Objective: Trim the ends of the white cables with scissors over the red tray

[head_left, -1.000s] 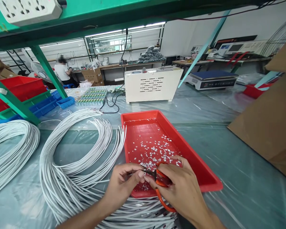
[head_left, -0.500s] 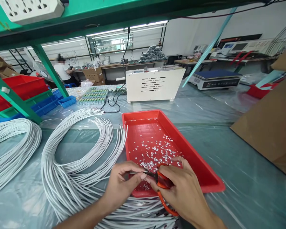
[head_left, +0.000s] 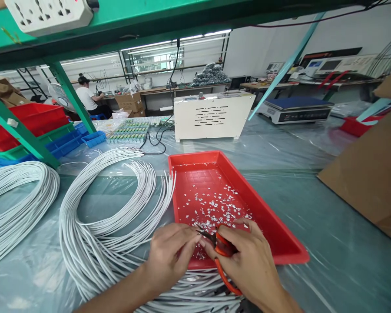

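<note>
My right hand (head_left: 252, 254) is wrapped round orange-handled scissors (head_left: 226, 280), their dark blades pointing left. The blades look slightly parted, close to the fingertips of my left hand (head_left: 167, 252). That hand is closed in a pinch on a white cable (head_left: 145, 241), which runs in from the left; its tip is mostly hidden by my fingers. Both hands are over the near end of a red tray (head_left: 270, 217) scattered with small silvery scraps (head_left: 215, 206). A big coil of white cables (head_left: 73, 208) lies left of the tray and passes beneath my hands.
Another cable coil (head_left: 48, 187) lies far left. Behind the tray stand a cream machine (head_left: 211, 115) and a scale (head_left: 296, 108). Cardboard (head_left: 371, 174) leans in at right. A green shelf beam (head_left: 143, 41) crosses overhead. A person (head_left: 87, 98) sits in the background.
My left fingers have curled in more around the cable end. The scissor blades look a little further apart. My right hand stays nearly in place; the view has shifted slightly.
</note>
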